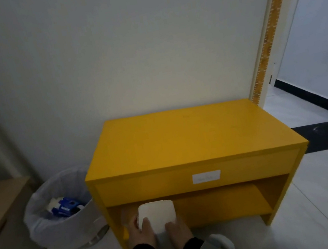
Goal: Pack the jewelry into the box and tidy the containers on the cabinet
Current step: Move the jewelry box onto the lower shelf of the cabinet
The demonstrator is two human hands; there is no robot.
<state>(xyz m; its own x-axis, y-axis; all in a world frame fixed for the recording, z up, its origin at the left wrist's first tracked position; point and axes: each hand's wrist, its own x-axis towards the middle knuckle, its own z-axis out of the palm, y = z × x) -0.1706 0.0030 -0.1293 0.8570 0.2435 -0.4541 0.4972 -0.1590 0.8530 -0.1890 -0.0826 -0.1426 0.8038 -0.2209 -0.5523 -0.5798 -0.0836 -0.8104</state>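
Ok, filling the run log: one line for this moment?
hands: both on white box | place: yellow cabinet lower shelf opening | lid: shut

Unreadable white label (206, 177) on yellow cabinet (182, 138)

Lined waste bin (51, 221) (blue-and-white packaging (65, 206) inside) beside doorway (310, 69)

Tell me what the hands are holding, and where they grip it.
Both hands hold a white box at the cabinet's lower shelf: left hand on its left near corner, right hand on its right near corner.
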